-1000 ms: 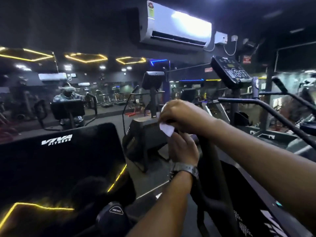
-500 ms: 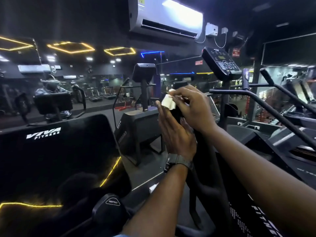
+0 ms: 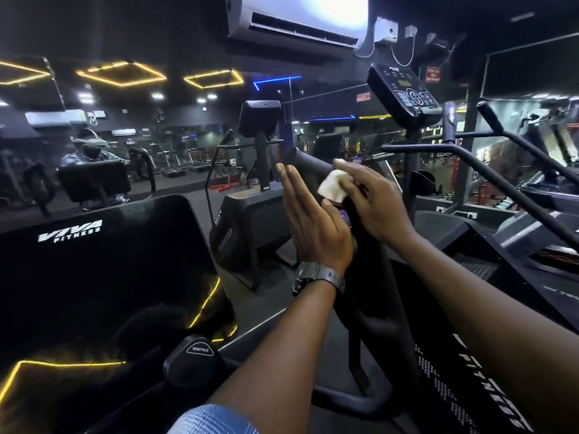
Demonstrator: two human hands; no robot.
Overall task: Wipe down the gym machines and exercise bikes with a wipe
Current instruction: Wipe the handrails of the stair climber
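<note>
- Since half a second ago the left hand (image 3: 313, 227) has opened out flat, fingers straight and pointing up beside the handlebar (image 3: 316, 166), and the right hand (image 3: 372, 202) has slid the wipe (image 3: 332, 186) down the grip, baring the rounded end of the bar that was covered before.
- Largest thing beside the handlebar is the black machine panel (image 3: 103, 277) to its left, marked "VIVA FITNESS" in white and carrying yellow reflected light lines.
- Above the handlebar a white air conditioner (image 3: 300, 20) hangs on the dark wall.
- Behind the handlebar, to its left, stands another exercise machine (image 3: 250, 220) with a dark screen on a post.
- To the right of the handlebar and higher, a tilted console (image 3: 404, 95) with buttons sits on its post, with dark rails running off beside it.
- Handlebar itself: a thick black bar rising from the lower frame and bending toward the left at the top.
- Right hand lies over the handlebar just below the bend, fingers curved, thumb and fingers pinching the wipe against the bar.
- Left hand is flat and holds nothing; whether its palm touches the bar cannot be told.
- A grey wristwatch (image 3: 319, 275) is on the left wrist, below the handlebar's grip.
- Below the handlebar, to its left, is a dark round knob (image 3: 197, 358) with small lettering.
- Wipe: small, white, folded, pressed on the near side of the handlebar between the two hands.
</note>
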